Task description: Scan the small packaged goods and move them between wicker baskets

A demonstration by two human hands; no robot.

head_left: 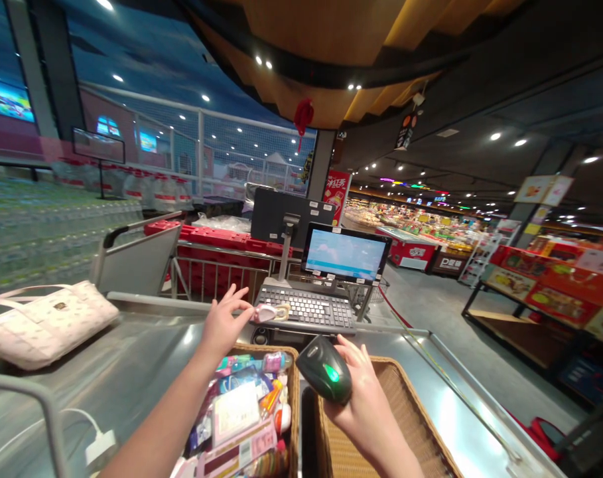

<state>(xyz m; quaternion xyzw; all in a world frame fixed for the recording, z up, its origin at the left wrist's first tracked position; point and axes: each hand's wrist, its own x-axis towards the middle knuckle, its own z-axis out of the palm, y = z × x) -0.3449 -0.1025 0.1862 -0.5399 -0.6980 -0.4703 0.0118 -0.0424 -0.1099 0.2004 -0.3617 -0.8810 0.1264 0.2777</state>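
My right hand (363, 392) is wrapped round a black handheld barcode scanner (325, 369) with a green light, held over the gap between two wicker baskets. My left hand (223, 323) reaches forward with fingers spread, fingertips close to a small pink item (266, 312) lying at the left end of the till keyboard (311, 309). Under my left forearm stands the left wicker basket (294, 398), full of several packaged goods. The right wicker basket (405, 405) shows only its woven bottom.
A till screen (345, 253) stands behind the keyboard on the steel counter (132, 372). A pale handbag (45, 322) lies at the counter's left. A white cable plug (99, 448) sits near the front left. Red crates, a metal rail and shop shelves lie beyond.
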